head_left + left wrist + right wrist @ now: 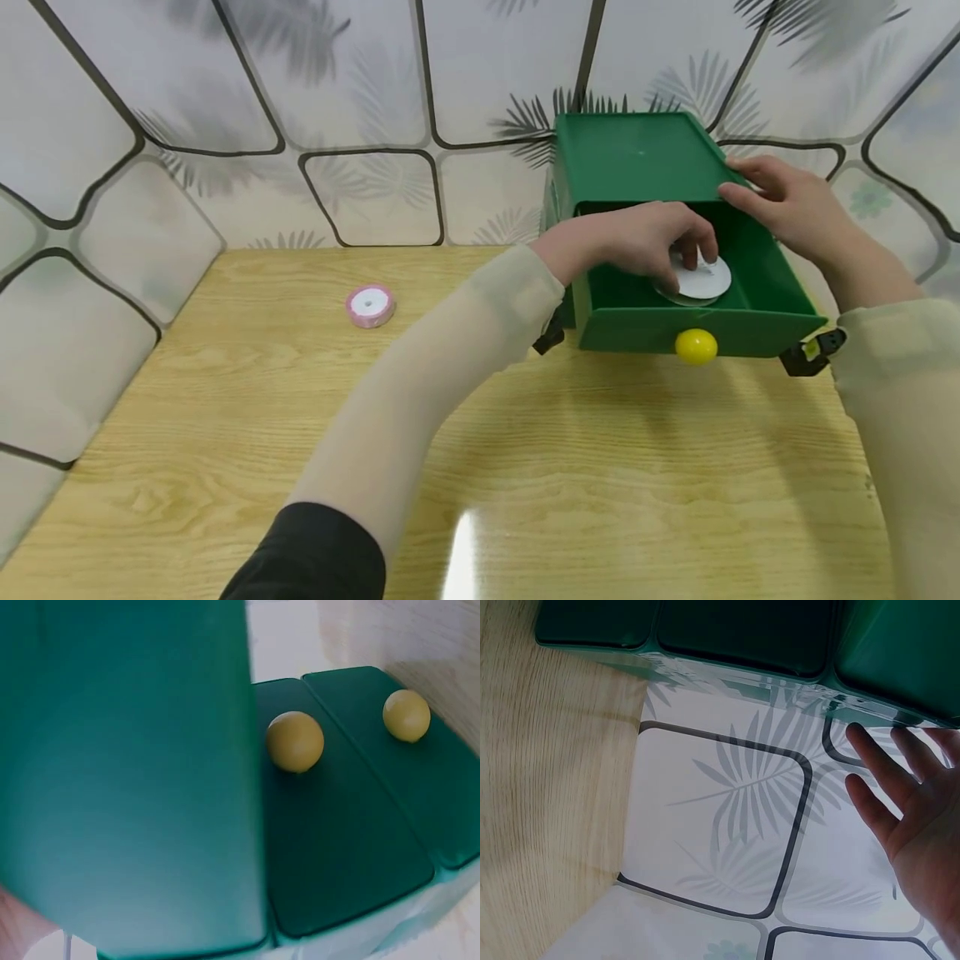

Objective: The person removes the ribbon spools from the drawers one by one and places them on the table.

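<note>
The white disc (pixel 705 280) sits inside the green cabinet's (pixel 637 158) pulled-out top drawer (pixel 633 331), pinched by the left hand's (pixel 651 236) curled fingers; the right hand (pixel 798 208) rests against the cabinet, fingers extended. Opening looks done, closing left. A pink ribbon roll (pixel 370 306) lies apart.
</note>
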Motion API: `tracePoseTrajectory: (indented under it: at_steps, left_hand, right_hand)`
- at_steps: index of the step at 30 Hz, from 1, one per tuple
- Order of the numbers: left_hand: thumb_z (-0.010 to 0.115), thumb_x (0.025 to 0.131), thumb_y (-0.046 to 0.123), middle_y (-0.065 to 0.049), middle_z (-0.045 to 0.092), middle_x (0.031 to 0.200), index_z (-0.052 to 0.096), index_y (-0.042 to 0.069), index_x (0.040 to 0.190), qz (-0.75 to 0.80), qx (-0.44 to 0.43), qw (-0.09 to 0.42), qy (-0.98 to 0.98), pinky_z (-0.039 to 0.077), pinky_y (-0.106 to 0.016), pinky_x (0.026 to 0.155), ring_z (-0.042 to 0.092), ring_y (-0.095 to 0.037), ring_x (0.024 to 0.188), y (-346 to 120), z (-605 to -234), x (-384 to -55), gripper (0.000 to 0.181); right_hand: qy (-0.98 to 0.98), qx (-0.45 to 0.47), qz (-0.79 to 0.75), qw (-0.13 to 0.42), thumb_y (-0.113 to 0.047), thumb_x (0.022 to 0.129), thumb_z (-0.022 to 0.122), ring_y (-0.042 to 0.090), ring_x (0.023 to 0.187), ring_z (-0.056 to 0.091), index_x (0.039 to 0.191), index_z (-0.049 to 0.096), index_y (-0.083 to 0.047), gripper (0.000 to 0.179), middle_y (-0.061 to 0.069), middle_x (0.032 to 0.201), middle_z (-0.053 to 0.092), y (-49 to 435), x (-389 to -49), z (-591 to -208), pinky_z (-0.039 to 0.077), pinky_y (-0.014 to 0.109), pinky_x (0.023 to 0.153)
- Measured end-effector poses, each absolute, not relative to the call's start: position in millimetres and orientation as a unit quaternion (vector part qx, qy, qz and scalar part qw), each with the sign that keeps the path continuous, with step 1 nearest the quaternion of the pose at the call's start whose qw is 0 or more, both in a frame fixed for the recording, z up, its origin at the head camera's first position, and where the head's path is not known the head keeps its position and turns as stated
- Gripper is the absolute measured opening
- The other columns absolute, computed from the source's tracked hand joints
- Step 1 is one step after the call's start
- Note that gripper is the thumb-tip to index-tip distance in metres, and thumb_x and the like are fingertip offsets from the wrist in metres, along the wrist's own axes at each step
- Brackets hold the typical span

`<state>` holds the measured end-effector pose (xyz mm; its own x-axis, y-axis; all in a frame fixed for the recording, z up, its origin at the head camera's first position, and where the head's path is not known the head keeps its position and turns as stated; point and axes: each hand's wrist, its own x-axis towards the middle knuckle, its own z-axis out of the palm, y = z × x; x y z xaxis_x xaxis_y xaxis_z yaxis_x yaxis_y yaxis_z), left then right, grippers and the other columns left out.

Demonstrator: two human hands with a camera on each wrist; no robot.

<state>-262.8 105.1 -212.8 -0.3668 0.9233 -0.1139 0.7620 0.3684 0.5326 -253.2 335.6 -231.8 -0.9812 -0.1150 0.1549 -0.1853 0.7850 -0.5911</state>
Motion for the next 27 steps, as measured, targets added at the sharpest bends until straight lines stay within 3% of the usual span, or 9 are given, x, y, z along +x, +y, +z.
tracePoseTrajectory:
  at_steps: [9,20,27]
  left_hand:
    - [0.074,0.085,0.008,0.002,0.056,0.124,0.058,0.012,0.129,0.188,0.536,0.191,0.800,0.038,-0.013,0.085,0.047,-0.010,0.108,93.2,-207.5,-261.8,0.047]
    - [0.079,0.083,0.029,0.007,0.041,0.145,0.040,0.019,0.148,0.120,0.520,0.189,0.825,0.032,-0.010,0.089,0.039,-0.005,0.119,97.6,-207.7,-264.7,0.076]
    - [0.079,0.083,0.030,0.008,0.042,0.145,0.041,0.019,0.147,0.099,0.521,0.183,0.828,0.030,-0.009,0.092,0.039,-0.004,0.121,99.9,-211.8,-265.5,0.076]
  right_hand:
    - [-0.943,0.078,0.318,0.058,-0.040,0.101,0.046,0.053,0.131,0.031,0.152,0.031,-0.010,0.061,0.028,0.150,0.031,338.2,-253.0,-230.1,0.024,0.068,0.101]
    - [-0.945,0.075,0.313,0.055,-0.041,0.101,0.046,0.052,0.132,0.031,0.153,0.030,-0.009,0.063,0.026,0.152,0.029,338.1,-255.0,-230.5,0.024,0.068,0.102]
    - [-0.944,0.070,0.318,0.052,-0.041,0.101,0.046,0.052,0.132,0.030,0.153,0.030,-0.009,0.063,0.025,0.152,0.029,337.0,-254.0,-232.3,0.023,0.068,0.102]
